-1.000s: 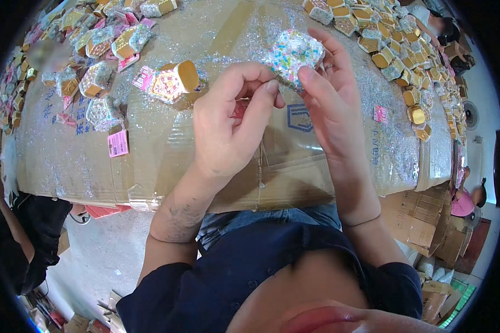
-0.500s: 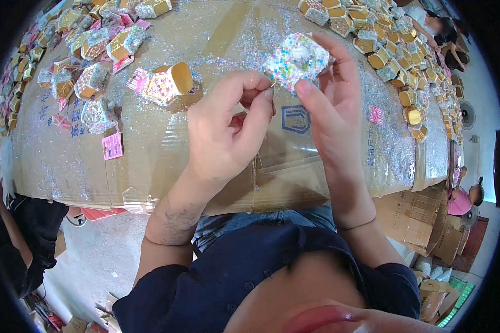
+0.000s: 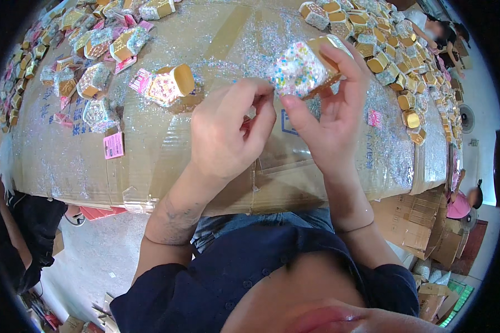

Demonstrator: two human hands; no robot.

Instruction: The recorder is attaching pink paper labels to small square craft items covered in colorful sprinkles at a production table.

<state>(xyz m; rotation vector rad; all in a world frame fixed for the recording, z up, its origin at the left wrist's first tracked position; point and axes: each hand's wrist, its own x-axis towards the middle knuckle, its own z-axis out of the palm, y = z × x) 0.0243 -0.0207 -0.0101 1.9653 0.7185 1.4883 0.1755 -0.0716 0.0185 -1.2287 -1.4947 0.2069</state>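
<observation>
Glittery box (image 3: pixel 305 65), gold-edged and speckled with coloured sprinkles, sat raised above the cardboard-covered table (image 3: pixel 166 150), gripped in the right hand (image 3: pixel 330 119) between thumb and fingers. Left hand (image 3: pixel 228 133) was pinched closed at the box's near corner, thumb and forefinger touching it. Another similar box (image 3: pixel 169 83) lay just left on the table, with many more boxes (image 3: pixel 394 61) spread along the far edge.

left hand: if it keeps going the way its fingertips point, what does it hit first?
Probably the small glitter-covered gold box held in the right hand. The left hand points up and to the right, its fingertips almost at the box's speckled face. Depth is unclear.
</observation>
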